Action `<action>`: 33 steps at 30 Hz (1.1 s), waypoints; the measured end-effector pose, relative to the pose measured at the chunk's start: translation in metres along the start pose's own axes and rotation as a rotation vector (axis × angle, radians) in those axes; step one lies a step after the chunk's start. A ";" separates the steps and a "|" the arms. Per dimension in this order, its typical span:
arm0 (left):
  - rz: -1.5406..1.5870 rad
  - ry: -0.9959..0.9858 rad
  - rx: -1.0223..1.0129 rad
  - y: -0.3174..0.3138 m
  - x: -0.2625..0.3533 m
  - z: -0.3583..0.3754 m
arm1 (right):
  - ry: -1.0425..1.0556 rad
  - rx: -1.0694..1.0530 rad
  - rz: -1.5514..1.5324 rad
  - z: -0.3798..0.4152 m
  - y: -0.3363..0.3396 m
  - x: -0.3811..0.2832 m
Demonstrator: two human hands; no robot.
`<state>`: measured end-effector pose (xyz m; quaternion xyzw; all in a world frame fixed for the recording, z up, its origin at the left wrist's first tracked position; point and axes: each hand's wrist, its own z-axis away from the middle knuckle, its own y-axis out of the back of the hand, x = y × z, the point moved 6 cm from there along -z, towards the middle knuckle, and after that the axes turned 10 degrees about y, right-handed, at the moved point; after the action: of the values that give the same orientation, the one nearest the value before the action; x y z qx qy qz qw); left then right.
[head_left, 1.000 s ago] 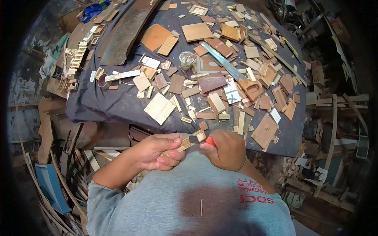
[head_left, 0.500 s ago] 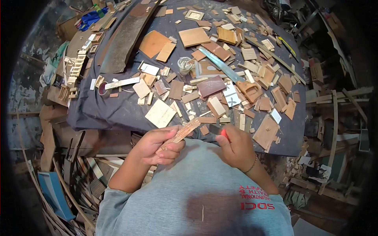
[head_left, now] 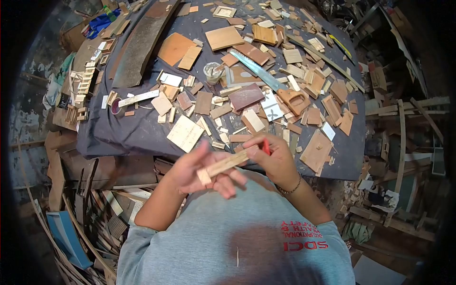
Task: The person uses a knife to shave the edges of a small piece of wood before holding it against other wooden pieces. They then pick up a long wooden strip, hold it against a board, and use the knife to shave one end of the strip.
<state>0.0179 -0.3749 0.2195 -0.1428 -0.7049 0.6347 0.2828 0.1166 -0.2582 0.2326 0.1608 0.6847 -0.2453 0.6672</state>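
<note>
A short, pale wooden strip slants in front of my shirt, with a rough top face and one squared end. My right hand pinches its far end between thumb and fingers. The same hand keeps a red-handled knife tucked in it; the blade is hidden now. My left hand lies under and beside the strip's near end, thumb raised and fingers spread, slightly blurred. Just beyond the hands is a pale square wooden board on the cloth.
A dark cloth covers the table, strewn with many wood offcuts. On it are a handsaw, a clear plastic cup, a long dark board and a yellow tool. Scrap lumber is piled at lower left.
My left hand has loosened from around the strip and spread its fingers. My right hand has moved left and taken the strip's far end, the knife still in it. The view has shifted slightly.
</note>
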 end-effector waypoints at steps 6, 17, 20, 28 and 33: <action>-0.382 -0.295 0.252 0.004 0.013 -0.003 | -0.041 0.247 -0.254 0.012 0.021 0.000; -0.649 -0.686 0.635 -0.007 0.015 -0.038 | -0.217 0.138 -0.218 0.034 0.020 0.016; -0.825 -0.713 0.683 -0.015 0.016 -0.039 | 0.184 0.282 0.032 0.033 0.031 0.002; -1.307 -0.287 0.818 -0.006 -0.002 -0.055 | 0.288 0.140 0.275 0.040 0.037 -0.028; -1.251 -0.113 0.874 0.009 -0.016 -0.056 | 0.362 0.025 0.578 0.039 0.027 -0.027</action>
<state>0.0612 -0.3369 0.2090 0.4405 -0.3524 0.5838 0.5838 0.1657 -0.2544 0.2566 0.3973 0.7150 -0.0218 0.5748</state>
